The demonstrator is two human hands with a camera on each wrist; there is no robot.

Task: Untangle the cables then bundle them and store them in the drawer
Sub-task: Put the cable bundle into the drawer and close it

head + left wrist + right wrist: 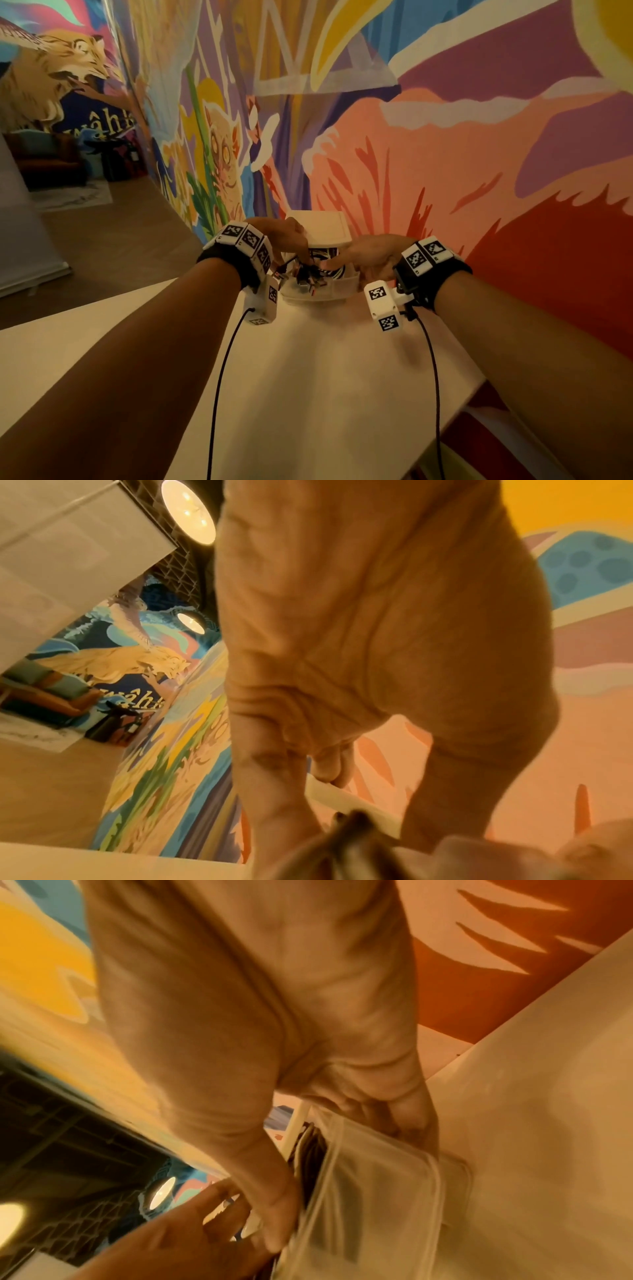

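left hand (286,238) dips curled fingers into the cables (313,270) heaped in an open clear drawer (337,291) at the table's (308,377) far edge by the mural wall (479,154), prob. picking at the tangle; right hand (371,257) clasps the drawer's right rim w/ thumb inside, apparently to steady it.

1. A pale table (308,377) stands against a painted wall.
2. A small translucent drawer unit (322,291) sits on its far edge, between the two hands.
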